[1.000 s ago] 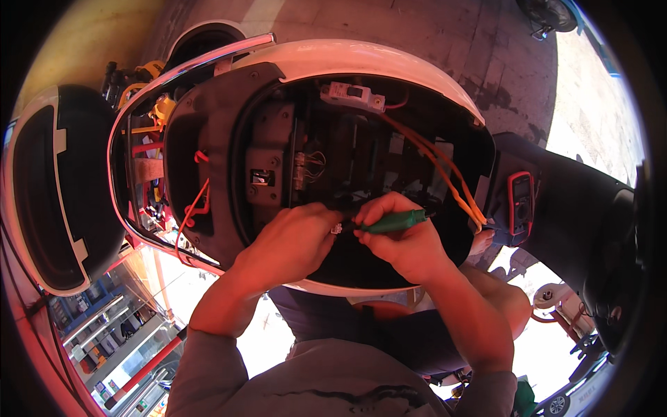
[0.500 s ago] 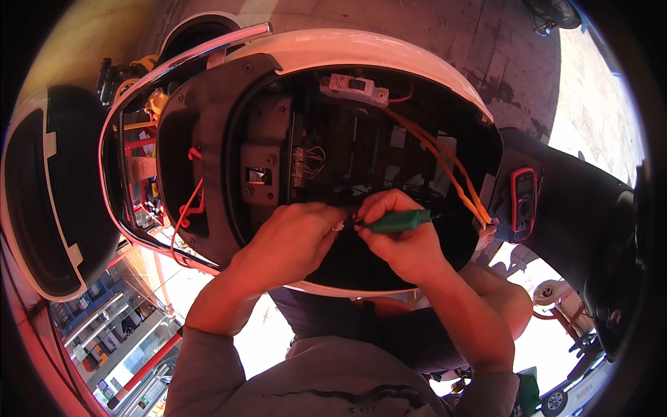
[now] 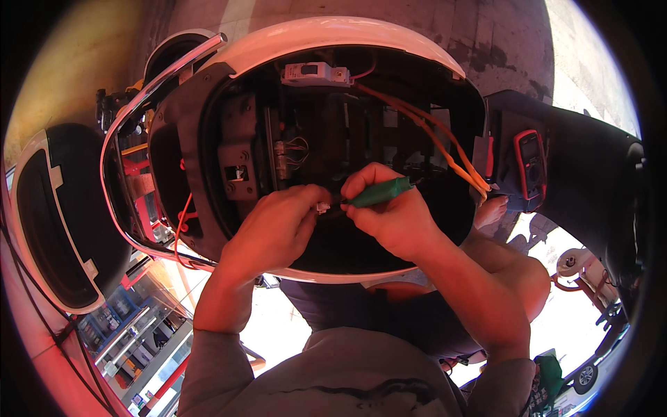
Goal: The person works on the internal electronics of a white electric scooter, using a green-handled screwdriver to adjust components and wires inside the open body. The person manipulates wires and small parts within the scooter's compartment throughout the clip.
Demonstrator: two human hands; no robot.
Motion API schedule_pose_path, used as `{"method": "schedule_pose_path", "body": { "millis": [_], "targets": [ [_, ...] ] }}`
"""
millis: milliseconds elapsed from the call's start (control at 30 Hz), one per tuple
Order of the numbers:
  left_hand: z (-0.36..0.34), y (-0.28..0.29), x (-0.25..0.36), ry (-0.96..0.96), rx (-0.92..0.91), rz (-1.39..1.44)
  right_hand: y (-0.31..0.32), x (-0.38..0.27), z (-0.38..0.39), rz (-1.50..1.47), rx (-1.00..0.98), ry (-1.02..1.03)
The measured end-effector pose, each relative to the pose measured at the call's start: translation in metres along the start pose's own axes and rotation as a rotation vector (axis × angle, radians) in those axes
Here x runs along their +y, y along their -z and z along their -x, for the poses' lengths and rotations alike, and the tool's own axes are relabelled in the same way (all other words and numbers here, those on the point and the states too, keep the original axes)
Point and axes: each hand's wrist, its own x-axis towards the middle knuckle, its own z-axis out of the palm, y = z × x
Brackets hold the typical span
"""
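My left hand (image 3: 278, 226) is closed in a pinch, with a small whitish connector (image 3: 323, 208) at its fingertips. Just to its right, my right hand (image 3: 392, 215) grips a slim green-handled tool (image 3: 379, 192). The handle's wide end points up and to the right, while its tip is lost between the fingers and the dark background. Both hands are over the near part of the open compartment (image 3: 326, 251) of a white scooter body. What lies between the two sets of fingertips is too dark to make out.
A white circuit breaker (image 3: 316, 73) sits at the compartment's far rim, with orange cables (image 3: 434, 135) running right. Thin wires leave a metal fitting (image 3: 281, 158) on the left. A red-edged multimeter (image 3: 531, 167) rests on the dark surface at right. The removed seat (image 3: 69, 215) stands left.
The view has shifted, so the scooter sits further left and higher in the picture. The green handle now tilts up more steeply. Both hands keep their grips.
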Motion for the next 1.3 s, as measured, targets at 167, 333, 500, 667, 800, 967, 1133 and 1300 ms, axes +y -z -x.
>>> {"method": "schedule_pose_path", "body": {
  "millis": [167,333,500,667,800,967,1133,1300],
  "targets": [
    [0.0,-0.001,0.003,-0.053,0.019,-0.051,0.002,-0.001,0.002,0.124,0.01,0.033],
    [-0.002,-0.002,0.003,-0.013,-0.015,0.014,0.0,-0.004,0.001,0.007,0.08,0.045],
    [-0.005,-0.004,-0.002,-0.048,0.001,-0.048,0.003,-0.008,-0.002,-0.035,0.127,-0.058],
    [-0.007,-0.013,0.0,-0.047,0.048,-0.143,0.005,-0.004,-0.007,-0.127,0.233,-0.018],
    [-0.013,-0.016,0.002,0.09,0.053,-0.108,0.006,-0.003,-0.005,-0.127,0.244,-0.012],
    [-0.017,-0.019,-0.002,0.156,0.077,-0.084,0.007,-0.007,-0.002,-0.109,0.15,-0.048],
    [-0.017,-0.017,0.003,0.149,0.081,0.02,0.007,-0.008,0.003,-0.053,0.062,-0.048],
    [-0.015,-0.01,0.011,0.192,0.012,0.009,0.005,-0.009,0.004,-0.031,0.006,-0.087]
  ]
}}
